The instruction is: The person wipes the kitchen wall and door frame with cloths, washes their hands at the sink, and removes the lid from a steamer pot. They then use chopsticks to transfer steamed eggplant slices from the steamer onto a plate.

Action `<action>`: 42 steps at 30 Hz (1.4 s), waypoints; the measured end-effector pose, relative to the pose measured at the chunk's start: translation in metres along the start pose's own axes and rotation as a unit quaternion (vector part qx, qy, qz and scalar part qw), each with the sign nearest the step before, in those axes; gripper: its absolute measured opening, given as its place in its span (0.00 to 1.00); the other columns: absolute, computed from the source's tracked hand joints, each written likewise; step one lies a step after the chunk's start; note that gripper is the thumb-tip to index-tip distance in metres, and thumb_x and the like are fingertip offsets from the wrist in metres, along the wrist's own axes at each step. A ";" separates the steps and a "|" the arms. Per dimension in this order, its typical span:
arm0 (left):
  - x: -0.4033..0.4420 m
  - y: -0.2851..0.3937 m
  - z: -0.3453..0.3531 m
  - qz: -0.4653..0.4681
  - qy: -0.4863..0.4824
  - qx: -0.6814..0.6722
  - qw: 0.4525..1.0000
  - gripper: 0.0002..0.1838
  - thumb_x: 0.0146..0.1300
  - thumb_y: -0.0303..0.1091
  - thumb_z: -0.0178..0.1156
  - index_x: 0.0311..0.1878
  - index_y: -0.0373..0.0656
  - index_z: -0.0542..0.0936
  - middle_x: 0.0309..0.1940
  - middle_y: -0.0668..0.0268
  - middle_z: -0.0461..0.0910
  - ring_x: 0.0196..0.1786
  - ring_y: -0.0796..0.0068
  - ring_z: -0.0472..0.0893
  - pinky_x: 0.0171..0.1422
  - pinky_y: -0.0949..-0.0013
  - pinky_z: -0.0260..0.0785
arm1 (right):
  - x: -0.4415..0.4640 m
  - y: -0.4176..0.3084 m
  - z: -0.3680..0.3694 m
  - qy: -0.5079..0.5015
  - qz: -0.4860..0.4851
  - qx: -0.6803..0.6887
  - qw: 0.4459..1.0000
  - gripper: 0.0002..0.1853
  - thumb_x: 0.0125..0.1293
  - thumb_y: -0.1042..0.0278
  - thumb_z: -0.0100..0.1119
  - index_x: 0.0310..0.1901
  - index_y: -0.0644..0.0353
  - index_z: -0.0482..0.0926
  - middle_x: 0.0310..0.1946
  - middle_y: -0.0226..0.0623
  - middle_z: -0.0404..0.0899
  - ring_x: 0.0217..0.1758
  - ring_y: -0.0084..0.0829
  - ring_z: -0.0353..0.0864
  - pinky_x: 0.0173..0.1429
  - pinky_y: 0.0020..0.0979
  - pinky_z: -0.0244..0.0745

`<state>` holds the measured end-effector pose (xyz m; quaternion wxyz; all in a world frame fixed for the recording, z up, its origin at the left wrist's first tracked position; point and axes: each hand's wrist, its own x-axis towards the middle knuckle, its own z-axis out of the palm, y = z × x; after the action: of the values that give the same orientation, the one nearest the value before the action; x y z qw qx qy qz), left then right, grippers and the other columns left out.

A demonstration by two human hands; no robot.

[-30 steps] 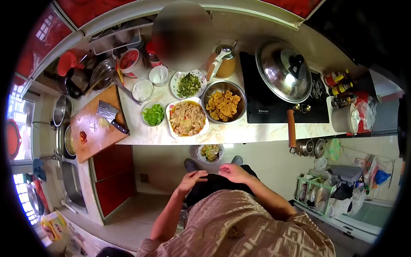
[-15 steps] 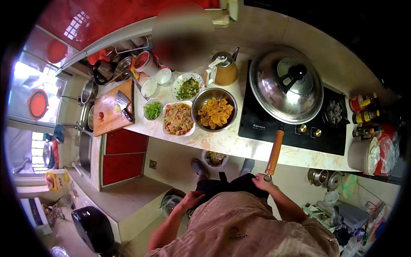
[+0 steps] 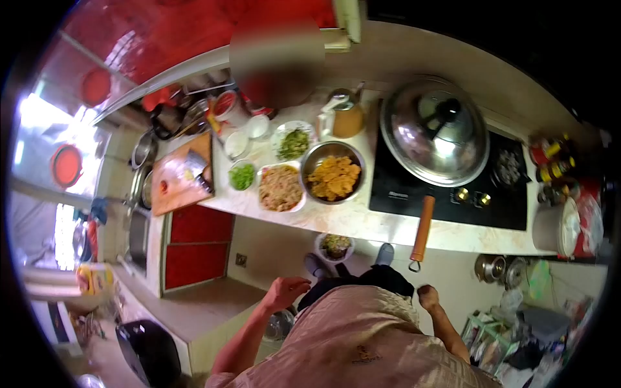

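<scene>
My left hand [image 3: 286, 295] is held in front of my left hip, its fingers loosely stretched and nothing visible in them. Beside my right thigh, my right hand [image 3: 427, 297] has its fingers curled in, with nothing seen in it. The nearest thing to it is the wooden handle [image 3: 422, 233] of a wok on the black cooktop [image 3: 401, 187]. A domed steel lid [image 3: 414, 145] with a black knob covers the wok. On the counter sit a steel bowl of golden fried pieces [image 3: 334, 179], a dish of raw meat [image 3: 280, 187], chopped greens [image 3: 242, 176] and a plate of herbs [image 3: 293, 143].
A cleaver [image 3: 199, 169] lies on the wooden cutting board [image 3: 174, 194] at the left. Behind the steel bowl stands a kettle [image 3: 349, 119]. Bottles [image 3: 555, 169] and a lidded bucket [image 3: 555, 226] stand at the right end. A bowl of scraps [image 3: 335, 246] is on the floor by my feet.
Both hands have come away from my thighs: the left has lifted slightly off to the side, the right has moved outward to the right. The view has shifted a little.
</scene>
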<state>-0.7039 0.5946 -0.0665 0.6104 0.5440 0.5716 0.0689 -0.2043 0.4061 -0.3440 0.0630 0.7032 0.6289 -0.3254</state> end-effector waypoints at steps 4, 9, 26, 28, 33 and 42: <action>0.041 0.006 0.006 0.048 -0.074 -0.366 0.927 0.11 0.69 0.31 0.59 0.46 0.34 0.85 0.42 0.59 0.86 0.48 0.74 0.84 0.55 0.71 0.76 | 0.001 -0.177 -0.157 0.103 0.004 0.303 0.947 0.13 0.69 0.58 0.57 0.42 0.59 0.81 0.37 0.51 0.83 0.42 0.44 0.85 0.43 0.39 0.78; 0.074 0.007 0.041 0.151 0.038 0.040 0.987 0.12 0.69 0.32 0.60 0.47 0.35 0.85 0.42 0.59 0.87 0.45 0.75 0.85 0.51 0.72 0.75 | 0.017 -0.244 -0.188 -0.035 -0.104 0.415 0.903 0.21 0.72 0.54 0.56 0.57 0.61 0.79 0.47 0.44 0.84 0.49 0.36 0.84 0.55 0.32 0.77; 0.139 0.274 0.037 0.413 0.241 0.206 0.854 0.14 0.62 0.31 0.64 0.50 0.36 0.83 0.46 0.51 0.84 0.50 0.54 0.83 0.57 0.61 0.74 | 0.024 -0.055 -0.104 0.133 0.155 0.300 0.932 0.18 0.65 0.56 0.58 0.47 0.62 0.83 0.42 0.50 0.84 0.44 0.43 0.86 0.52 0.37 0.79; 0.159 0.311 0.044 0.422 0.246 0.222 0.844 0.16 0.62 0.34 0.64 0.52 0.37 0.82 0.49 0.49 0.83 0.54 0.52 0.82 0.60 0.58 0.72 | 0.016 -0.030 -0.081 0.111 0.200 0.321 0.919 0.17 0.65 0.57 0.59 0.45 0.63 0.83 0.42 0.49 0.85 0.43 0.43 0.86 0.51 0.37 0.80; 0.204 0.375 0.069 0.391 0.255 0.309 0.828 0.27 0.62 0.44 0.64 0.61 0.38 0.78 0.55 0.46 0.80 0.60 0.47 0.78 0.65 0.56 0.68 | -0.026 0.027 0.015 0.083 0.420 0.623 0.655 0.12 0.68 0.64 0.55 0.49 0.58 0.78 0.38 0.42 0.84 0.38 0.39 0.86 0.46 0.48 0.80; 0.244 0.405 0.101 0.330 0.237 0.420 0.811 0.34 0.56 0.50 0.67 0.61 0.36 0.77 0.55 0.45 0.80 0.58 0.48 0.79 0.64 0.56 0.71 | -0.094 0.022 0.119 0.093 0.521 0.712 0.461 0.10 0.68 0.68 0.51 0.48 0.62 0.74 0.33 0.44 0.81 0.34 0.40 0.83 0.39 0.49 0.78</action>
<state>-0.3255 0.8691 0.0572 0.1083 0.8703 0.4579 0.1458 -0.2288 0.2626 -0.3934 -0.3603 0.7274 -0.3022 -0.4997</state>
